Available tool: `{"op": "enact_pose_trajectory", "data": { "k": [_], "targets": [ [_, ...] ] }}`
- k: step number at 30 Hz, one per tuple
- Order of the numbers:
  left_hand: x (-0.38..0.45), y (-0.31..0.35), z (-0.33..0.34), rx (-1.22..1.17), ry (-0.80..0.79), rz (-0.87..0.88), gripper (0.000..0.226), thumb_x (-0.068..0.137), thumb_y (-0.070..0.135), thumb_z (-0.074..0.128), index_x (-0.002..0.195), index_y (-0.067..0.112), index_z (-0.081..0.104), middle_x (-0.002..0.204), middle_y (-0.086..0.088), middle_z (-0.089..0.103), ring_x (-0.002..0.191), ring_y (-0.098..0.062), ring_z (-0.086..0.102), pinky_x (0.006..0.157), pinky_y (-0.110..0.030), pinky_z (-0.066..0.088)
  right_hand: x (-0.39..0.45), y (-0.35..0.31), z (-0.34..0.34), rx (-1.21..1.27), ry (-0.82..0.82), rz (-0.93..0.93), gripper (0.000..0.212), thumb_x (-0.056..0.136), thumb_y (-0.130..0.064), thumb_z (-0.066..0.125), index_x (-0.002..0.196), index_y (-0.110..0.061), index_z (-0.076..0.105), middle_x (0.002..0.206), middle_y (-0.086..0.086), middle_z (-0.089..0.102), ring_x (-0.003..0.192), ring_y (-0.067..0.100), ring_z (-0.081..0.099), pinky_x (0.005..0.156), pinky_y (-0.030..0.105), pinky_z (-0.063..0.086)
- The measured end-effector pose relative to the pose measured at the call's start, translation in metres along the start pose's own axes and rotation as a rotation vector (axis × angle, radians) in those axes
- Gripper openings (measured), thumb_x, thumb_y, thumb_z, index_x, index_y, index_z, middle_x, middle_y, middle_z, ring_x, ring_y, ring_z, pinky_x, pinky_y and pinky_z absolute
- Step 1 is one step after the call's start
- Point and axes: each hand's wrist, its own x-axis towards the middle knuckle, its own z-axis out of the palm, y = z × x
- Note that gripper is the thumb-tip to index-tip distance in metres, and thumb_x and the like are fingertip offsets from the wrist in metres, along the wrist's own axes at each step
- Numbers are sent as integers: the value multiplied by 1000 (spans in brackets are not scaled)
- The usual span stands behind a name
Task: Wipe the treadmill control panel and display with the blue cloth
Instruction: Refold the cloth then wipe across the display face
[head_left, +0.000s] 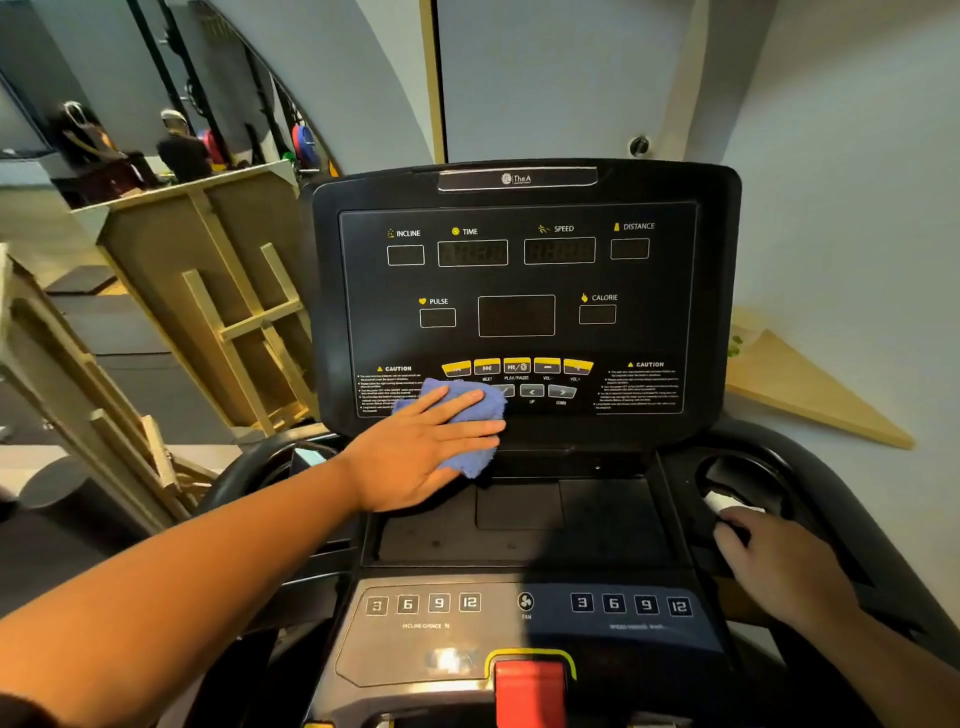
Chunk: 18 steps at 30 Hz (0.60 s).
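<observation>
The black treadmill display (519, 291) stands upright in front of me, with dark readouts and a row of yellow buttons (517, 367) near its bottom. My left hand (421, 449) lies flat on the blue cloth (467, 410), pressing it against the display's lower left part, over the left caution text. My right hand (774, 561) rests on the treadmill's right side by the cup holder (743, 478), touching a small white object (724, 501). Below lies the control panel (524, 605) with numbered keys and a fan button.
A red safety key (530, 686) sits at the panel's front edge. Wooden frames (218, 312) lean to the left of the treadmill. A wooden triangular shelf (800, 384) is on the right wall. A person (182, 148) is far back left.
</observation>
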Motion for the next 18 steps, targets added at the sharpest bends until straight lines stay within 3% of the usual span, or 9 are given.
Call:
{"op": "enact_pose_trajectory", "data": {
  "k": [3,7,11,18],
  "targets": [
    [-24,-18,-3,32,-14,-25,55,107,51,19,159,35,31,167,16,21,158,-11,-6,127,-36,-13,-1,-1,-1,-12,-11,6,24,99,-38,49,111,-32,68,72,-14,65,67,0,56,57,24,41],
    [-65,-43,-2,183,-44,-65,58,107,49,25,162,33,21,170,10,14,159,-19,-3,127,-45,-6,0,-2,-1,-28,-4,-7,27,99,-39,46,111,-30,69,67,-12,63,65,4,58,59,27,45],
    [-90,-51,6,249,19,-200,62,107,51,21,164,29,14,171,3,13,159,-26,1,126,-52,4,-2,-4,-2,-44,-3,-10,27,99,-37,46,110,-29,70,64,-11,62,63,4,59,57,25,43],
    [-66,-30,30,185,182,-389,63,107,51,17,164,25,10,172,-2,8,159,-29,-2,127,-52,-4,-2,-10,-4,-57,-20,-12,23,101,-34,49,110,-28,69,65,-12,63,63,0,59,55,18,37]
  ]
}}
